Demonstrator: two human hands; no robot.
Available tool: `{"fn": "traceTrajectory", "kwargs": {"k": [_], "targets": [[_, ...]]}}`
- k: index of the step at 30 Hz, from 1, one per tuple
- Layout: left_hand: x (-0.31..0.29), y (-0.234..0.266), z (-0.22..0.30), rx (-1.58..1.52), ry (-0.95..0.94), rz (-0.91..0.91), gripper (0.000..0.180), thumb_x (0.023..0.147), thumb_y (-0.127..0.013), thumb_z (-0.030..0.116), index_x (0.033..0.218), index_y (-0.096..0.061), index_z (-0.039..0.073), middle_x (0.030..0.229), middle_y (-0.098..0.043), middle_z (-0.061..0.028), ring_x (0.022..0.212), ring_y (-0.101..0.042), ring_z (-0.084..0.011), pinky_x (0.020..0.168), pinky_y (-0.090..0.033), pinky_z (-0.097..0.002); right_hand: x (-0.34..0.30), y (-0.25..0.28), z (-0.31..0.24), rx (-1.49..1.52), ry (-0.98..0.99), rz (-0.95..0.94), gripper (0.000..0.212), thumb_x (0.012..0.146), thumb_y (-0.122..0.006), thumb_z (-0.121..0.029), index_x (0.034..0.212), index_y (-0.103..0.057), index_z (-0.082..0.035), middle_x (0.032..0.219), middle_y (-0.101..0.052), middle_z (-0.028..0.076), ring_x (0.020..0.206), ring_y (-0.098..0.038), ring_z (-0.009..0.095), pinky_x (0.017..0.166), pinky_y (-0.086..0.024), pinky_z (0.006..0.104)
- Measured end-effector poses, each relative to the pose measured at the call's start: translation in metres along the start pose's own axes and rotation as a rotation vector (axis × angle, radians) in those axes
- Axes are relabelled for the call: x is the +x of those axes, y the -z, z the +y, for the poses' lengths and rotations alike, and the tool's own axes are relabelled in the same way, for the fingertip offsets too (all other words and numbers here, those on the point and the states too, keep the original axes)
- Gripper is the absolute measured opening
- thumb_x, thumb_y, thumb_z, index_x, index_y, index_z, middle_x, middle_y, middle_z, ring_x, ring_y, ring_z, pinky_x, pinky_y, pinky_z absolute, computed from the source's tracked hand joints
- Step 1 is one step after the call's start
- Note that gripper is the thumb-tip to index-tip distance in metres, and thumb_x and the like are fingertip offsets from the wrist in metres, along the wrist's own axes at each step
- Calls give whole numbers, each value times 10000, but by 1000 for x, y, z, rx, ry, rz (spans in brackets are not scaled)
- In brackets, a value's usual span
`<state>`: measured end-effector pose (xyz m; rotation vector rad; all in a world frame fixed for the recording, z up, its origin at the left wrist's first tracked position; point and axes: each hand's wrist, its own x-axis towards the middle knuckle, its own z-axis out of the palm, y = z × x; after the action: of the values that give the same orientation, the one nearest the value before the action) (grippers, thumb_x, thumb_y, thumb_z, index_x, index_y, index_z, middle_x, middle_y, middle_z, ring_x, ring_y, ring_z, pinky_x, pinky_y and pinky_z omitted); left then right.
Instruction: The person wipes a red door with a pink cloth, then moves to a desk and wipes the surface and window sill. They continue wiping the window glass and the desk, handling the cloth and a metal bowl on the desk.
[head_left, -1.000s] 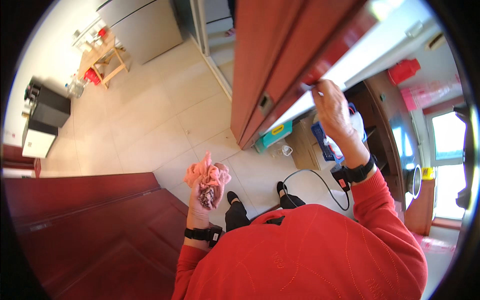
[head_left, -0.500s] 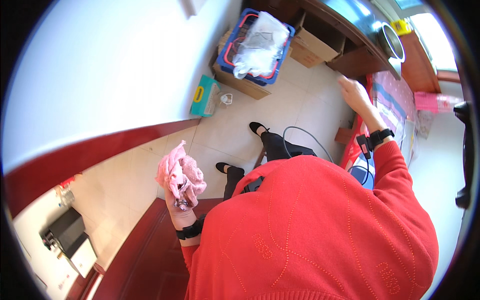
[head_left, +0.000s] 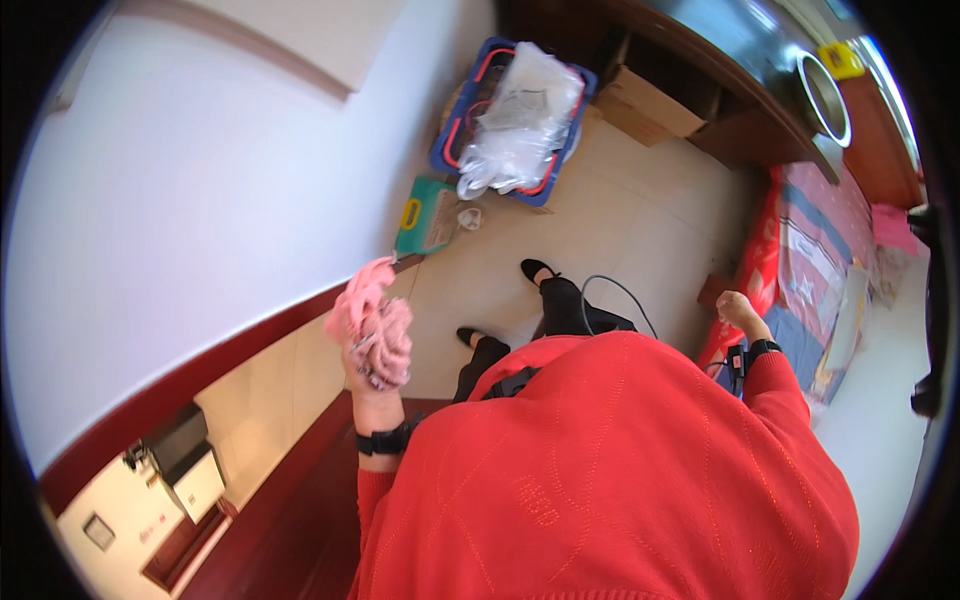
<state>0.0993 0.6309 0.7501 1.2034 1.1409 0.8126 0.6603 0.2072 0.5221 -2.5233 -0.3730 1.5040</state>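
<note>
A bunched pink cloth (head_left: pixel 383 340) with a ruffled, textured surface sits in my left hand (head_left: pixel 362 372). It covers most of the fingers, which are closed round it. Above the floor beside the bed, my right hand (head_left: pixel 741 312) is held off to the right with its fingers curled in. Nothing shows in it. A black band with a small device (head_left: pixel 741 362) is strapped to that wrist, and another black band (head_left: pixel 385 440) circles the left one.
Ahead stands a blue basket (head_left: pixel 443 140) topped with clear plastic bags (head_left: pixel 525 110). Next to it is a teal box (head_left: pixel 425 215). A cardboard box (head_left: pixel 640 100) lies under the dark cabinet, a metal basin (head_left: pixel 824 100) on top. The bed (head_left: pixel 810 230) is at right, a dark red door (head_left: pixel 300 510) at lower left.
My right hand has come down and back toward my body from near the cabinet, its fingers now curled. The left hand still holds the pink cloth. The view has shifted slightly.
</note>
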Motion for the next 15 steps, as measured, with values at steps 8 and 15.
{"fn": "traceTrajectory", "kwargs": {"k": [8, 15], "targets": [[21, 4, -34, -862, 336, -187, 503, 1006, -504, 444, 1307, -528, 41, 1146, -610, -97, 1026, -595, -241, 858, -498, -340, 32, -10, -210, -531, 748, 59, 242, 886, -549, -139, 1042, -691, -19, 924, -695, 166, 862, -677, 270, 779, -531, 359], [14, 2, -20, -812, 116, -108, 398, 1025, -490, 411, 1245, -545, 84, 1167, -612, -35, 1100, -604, -172, 957, -510, -342, -131, -107, -431, -53, 821, -471, 378, 948, -598, -279, 1233, -631, -33, 978, -654, 41, 894, -619, 142, 799, -497, 266]]}}
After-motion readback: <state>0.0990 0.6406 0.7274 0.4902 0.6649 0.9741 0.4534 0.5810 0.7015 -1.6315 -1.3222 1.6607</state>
